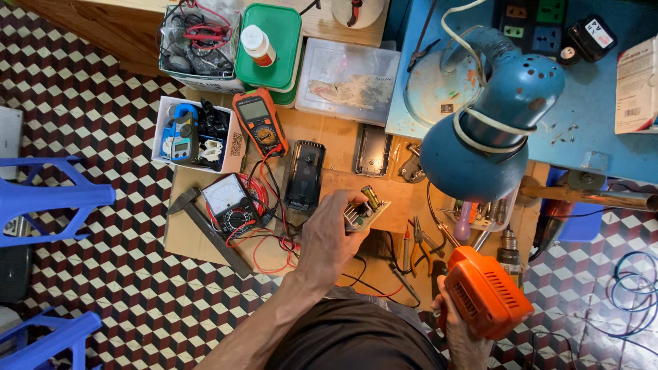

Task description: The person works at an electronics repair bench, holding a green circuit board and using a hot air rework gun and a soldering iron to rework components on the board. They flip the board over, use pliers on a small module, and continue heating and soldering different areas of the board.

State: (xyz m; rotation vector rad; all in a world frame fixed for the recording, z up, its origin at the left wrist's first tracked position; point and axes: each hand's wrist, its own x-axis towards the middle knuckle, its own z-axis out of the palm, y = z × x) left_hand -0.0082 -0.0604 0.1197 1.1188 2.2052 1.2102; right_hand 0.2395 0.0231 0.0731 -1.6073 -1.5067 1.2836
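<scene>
My left hand (327, 240) grips a small circuit board (366, 208) with a finned heat sink and a yellow-green cylindrical part, holding it over the wooden work surface (339, 147). My right hand (460, 330) holds an orange power tool (484, 291) low at the right, near my lap. A black plastic casing half (303, 174) lies just left of the board and another casing half (373, 149) lies behind it. Red and black test leads (271, 241) trail under my left wrist.
An analogue meter (229, 204), an orange digital multimeter (259, 120) and a white box with a blue clamp meter (184, 133) sit at left. A blue desk lamp (490, 116) overhangs the right side. Pliers and screwdrivers (428, 240) lie by a tray. Blue plastic stools (41, 199) stand on the patterned floor.
</scene>
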